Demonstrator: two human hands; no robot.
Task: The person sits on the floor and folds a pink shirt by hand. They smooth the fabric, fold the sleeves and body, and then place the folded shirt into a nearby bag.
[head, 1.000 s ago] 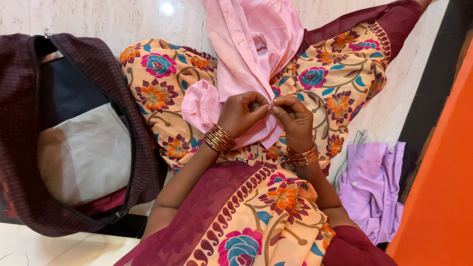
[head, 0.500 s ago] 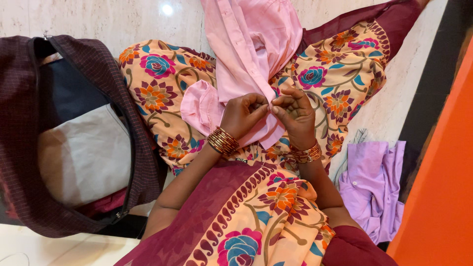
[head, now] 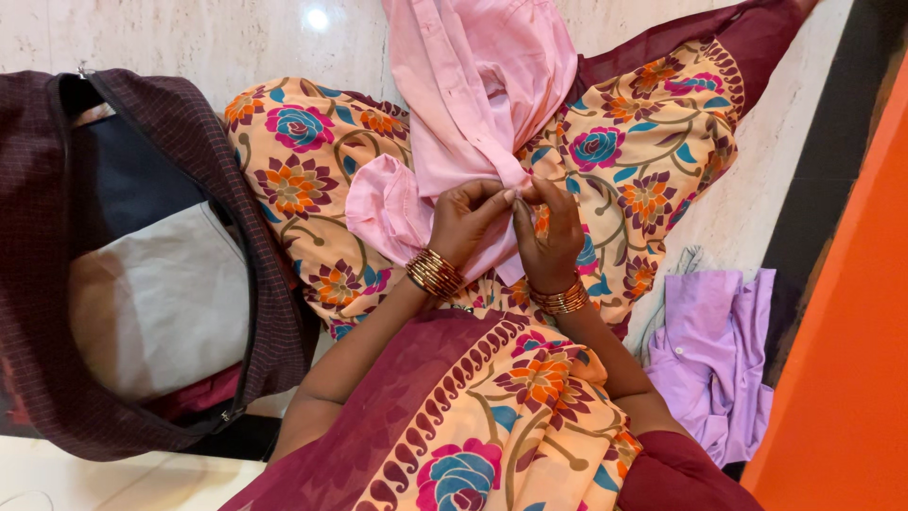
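A pink shirt [head: 478, 85] lies across my lap, over an orange floral garment [head: 653, 142]. Both hands meet at the shirt's front edge, fingertips nearly touching. My left hand [head: 463, 222] pinches the pink fabric, with its cuff [head: 383, 203] bunched just to the left. My right hand [head: 550, 232] pinches the same edge from the right side. Gold bangles sit on both wrists. What lies between the fingertips is too small to tell.
An open dark checked bag [head: 227, 218] with folded clothes inside stands at the left. A lilac shirt [head: 714, 360] lies crumpled on the pale marble floor [head: 189, 38] at the right. An orange surface [head: 851, 360] runs along the right edge.
Both hands have shifted slightly up the shirt edge and drawn closer together; my right hand has turned inward, its fingers curling over the fabric.
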